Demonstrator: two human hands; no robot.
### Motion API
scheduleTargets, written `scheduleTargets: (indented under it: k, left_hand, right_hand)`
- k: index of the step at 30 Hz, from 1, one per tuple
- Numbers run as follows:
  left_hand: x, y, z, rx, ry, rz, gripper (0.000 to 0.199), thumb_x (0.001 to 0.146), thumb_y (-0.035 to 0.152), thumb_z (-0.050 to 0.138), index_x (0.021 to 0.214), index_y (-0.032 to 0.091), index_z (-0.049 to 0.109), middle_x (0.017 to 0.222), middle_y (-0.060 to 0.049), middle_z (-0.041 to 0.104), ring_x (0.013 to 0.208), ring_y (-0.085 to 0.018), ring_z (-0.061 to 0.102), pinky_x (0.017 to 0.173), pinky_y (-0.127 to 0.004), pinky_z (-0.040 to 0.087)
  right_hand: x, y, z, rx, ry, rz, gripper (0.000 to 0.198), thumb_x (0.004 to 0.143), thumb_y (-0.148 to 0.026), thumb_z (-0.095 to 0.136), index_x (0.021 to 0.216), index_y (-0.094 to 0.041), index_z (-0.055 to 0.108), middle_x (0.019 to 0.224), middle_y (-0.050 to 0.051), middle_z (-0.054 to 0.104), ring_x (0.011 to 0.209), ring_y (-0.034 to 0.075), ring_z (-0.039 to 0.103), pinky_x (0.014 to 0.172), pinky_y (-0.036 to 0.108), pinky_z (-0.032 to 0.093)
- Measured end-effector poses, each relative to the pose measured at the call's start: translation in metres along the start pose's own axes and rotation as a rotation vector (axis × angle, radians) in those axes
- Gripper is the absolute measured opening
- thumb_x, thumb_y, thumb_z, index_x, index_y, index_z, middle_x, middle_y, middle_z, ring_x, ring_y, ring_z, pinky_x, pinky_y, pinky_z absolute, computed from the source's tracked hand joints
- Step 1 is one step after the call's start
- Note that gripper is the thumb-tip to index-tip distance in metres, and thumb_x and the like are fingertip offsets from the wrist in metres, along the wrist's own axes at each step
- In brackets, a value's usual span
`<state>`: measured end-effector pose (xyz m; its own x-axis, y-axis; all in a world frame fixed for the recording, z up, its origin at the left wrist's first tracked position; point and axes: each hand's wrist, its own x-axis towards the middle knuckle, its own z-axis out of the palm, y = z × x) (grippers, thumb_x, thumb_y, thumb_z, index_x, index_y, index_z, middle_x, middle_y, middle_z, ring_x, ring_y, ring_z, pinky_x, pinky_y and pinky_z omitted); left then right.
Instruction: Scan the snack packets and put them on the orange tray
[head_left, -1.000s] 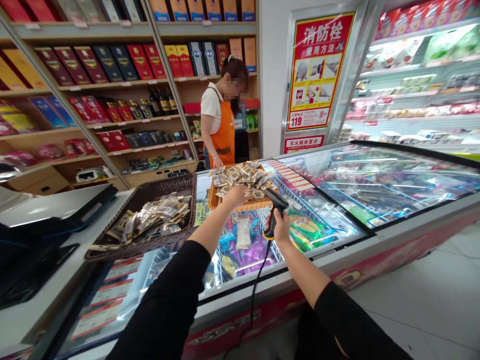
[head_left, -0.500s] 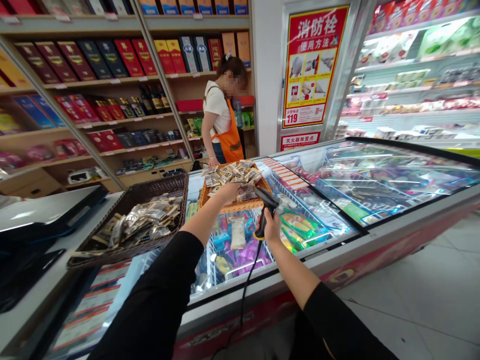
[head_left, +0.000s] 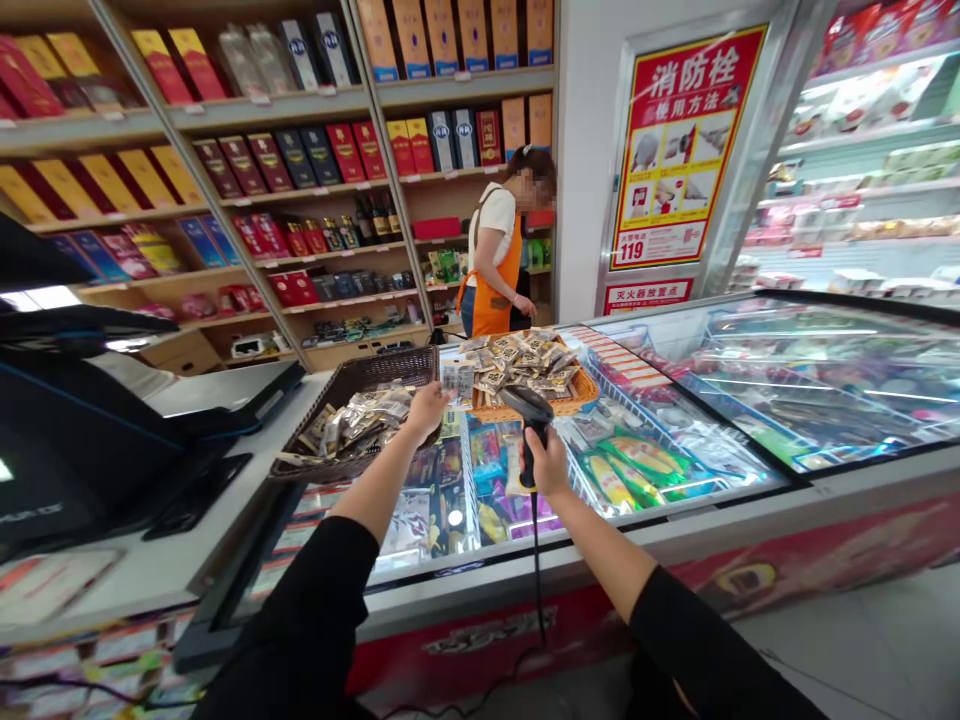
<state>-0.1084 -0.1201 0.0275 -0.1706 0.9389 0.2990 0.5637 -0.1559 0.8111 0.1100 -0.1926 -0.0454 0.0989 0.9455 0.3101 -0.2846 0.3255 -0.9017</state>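
Note:
My left hand [head_left: 429,407] is closed on the edge of a small clear snack packet [head_left: 458,382], whose printed label faces me. It is by the right rim of a dark brown wicker basket [head_left: 411,368] piled with similar packets. My right hand [head_left: 549,462] grips the handle of a black barcode scanner [head_left: 529,408], its head tilted up and left toward the packet. A cable hangs from the handle. Behind the scanner sits an orange wicker basket [head_left: 583,393], heaped with packets of the same look.
Both baskets stand on a glass-topped chest freezer [head_left: 675,490] of bagged frozen goods. To the left is a counter [head_left: 247,400] with a dark checkout machine [head_left: 67,400]. A person in an orange apron [head_left: 498,290] stands behind the freezer, before shelves of boxed goods.
My left hand has drawn back from the orange basket to the left, now with a packet in it. The scanner's head points more toward the packet. My view has swung left.

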Motion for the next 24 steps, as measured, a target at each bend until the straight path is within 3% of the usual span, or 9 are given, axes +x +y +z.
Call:
scheduleTargets:
  k: [4,8,13,24]
  left_hand:
    - [-0.004,-0.011,0.005,0.027,-0.005,0.077,0.023,0.077,0.036,0.06,0.087,0.015,0.062,0.065,0.0,0.061,0.071,-0.017,0.06,0.065,-0.026,0.046]
    - [-0.005,-0.013,0.006,0.081,-0.043,0.141,0.026,0.082,0.033,0.054,0.098,0.014,0.063,0.078,-0.004,0.068,0.079,-0.019,0.063,0.072,-0.026,0.046]
    - [-0.009,-0.01,0.002,0.127,0.019,0.26,0.031,0.086,0.025,0.047,0.111,0.017,0.063,0.101,-0.006,0.07,0.094,-0.018,0.063,0.083,-0.026,0.045]
    - [-0.009,-0.012,0.003,0.178,0.009,0.251,0.032,0.087,0.021,0.048,0.114,0.018,0.064,0.101,-0.006,0.07,0.089,-0.018,0.063,0.082,-0.026,0.046]
  right_hand:
    - [-0.01,0.004,0.035,0.07,0.017,-0.031,0.033,0.083,-0.054,0.054,0.08,-0.023,0.045,0.054,-0.007,0.052,0.036,0.01,0.047,0.036,0.023,0.037]
    - [-0.013,0.006,0.053,0.13,0.021,-0.056,0.032,0.083,-0.053,0.055,0.078,-0.023,0.044,0.053,-0.007,0.052,0.036,0.01,0.046,0.037,0.023,0.036]
    - [-0.012,0.005,0.064,0.142,-0.031,-0.041,0.033,0.083,-0.054,0.056,0.077,-0.024,0.044,0.056,-0.006,0.053,0.036,0.011,0.047,0.037,0.025,0.036]
    - [-0.013,0.004,0.074,0.159,-0.074,-0.017,0.034,0.081,-0.055,0.057,0.083,-0.024,0.045,0.056,-0.007,0.053,0.036,0.011,0.047,0.036,0.025,0.038]
